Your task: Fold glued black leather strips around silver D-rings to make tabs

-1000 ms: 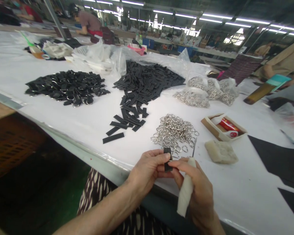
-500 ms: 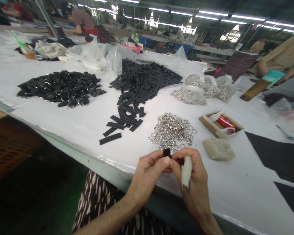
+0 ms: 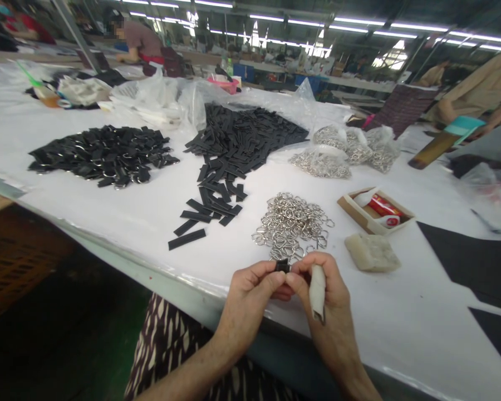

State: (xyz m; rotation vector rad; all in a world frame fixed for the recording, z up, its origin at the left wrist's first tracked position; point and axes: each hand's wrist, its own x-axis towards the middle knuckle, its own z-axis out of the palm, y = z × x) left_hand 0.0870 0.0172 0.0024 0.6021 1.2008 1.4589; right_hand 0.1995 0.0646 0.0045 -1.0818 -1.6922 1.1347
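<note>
A short black strip (image 3: 282,265) is pinched between the fingertips of both hands, bent over at its top. My left hand (image 3: 248,298) is closed on its left side, with thumb and forefinger pressed together. My right hand (image 3: 334,303) grips its right side and also holds a white wrapped handle (image 3: 317,292) against the fingers; the handle's working end is hidden. Just beyond the fingertips lies a heap of silver D-rings (image 3: 292,220). Loose black strips (image 3: 211,206) trail from a large pile (image 3: 246,133) to the left of the rings.
Strips fitted with rings form a pile (image 3: 102,153) at left. Bagged rings (image 3: 321,161) sit behind the heap. To the right are a small box (image 3: 359,214) with a red tube, a waxy block (image 3: 371,253), a bottle (image 3: 434,147) and black sheets (image 3: 463,267). Co-workers stand beyond.
The strip's upright end has folded down and now looks shorter and wider between the fingertips. Both hands have stayed close together, the right one shifting slightly left.
</note>
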